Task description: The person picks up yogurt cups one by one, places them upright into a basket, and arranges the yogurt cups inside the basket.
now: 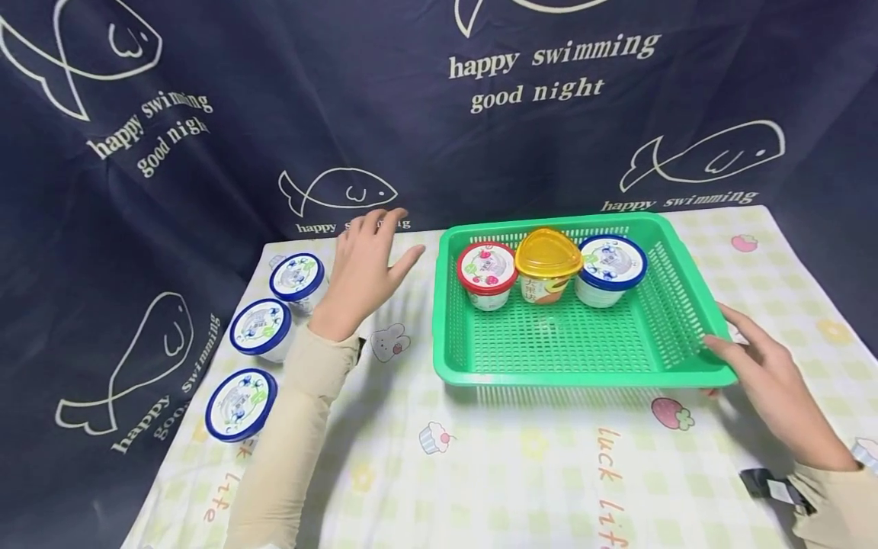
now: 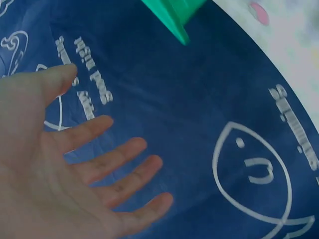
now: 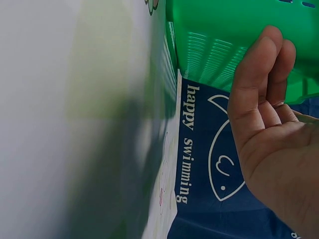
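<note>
A green plastic basket (image 1: pixel 542 377) stands on the table with its right end in my right hand (image 1: pixel 782 389). The thumb lies over the rim and the other fingers go underneath; in the right wrist view that hand's curled fingers (image 3: pixel 256 69) meet the basket's outside (image 3: pixel 219 20). Along the basket's back sit a red-lidded cup (image 1: pixel 488 278), a cup with a yellow rounded-triangle lid (image 1: pixel 547 263) and a blue-lidded cup (image 1: pixel 609 271). My left hand (image 1: pixel 366 267) is raised left of the basket, fingers spread and holding nothing; its palm (image 2: pixel 55 179) shows in the left wrist view.
Three blue-lidded cups, a far one (image 1: pixel 297 276), a middle one (image 1: pixel 261 328) and a near one (image 1: pixel 241 406), stand in a row along the table's left edge, beside my left forearm. A dark blue curtain (image 1: pixel 411 137) with fish prints hangs behind the checked tablecloth (image 1: pixel 494 473).
</note>
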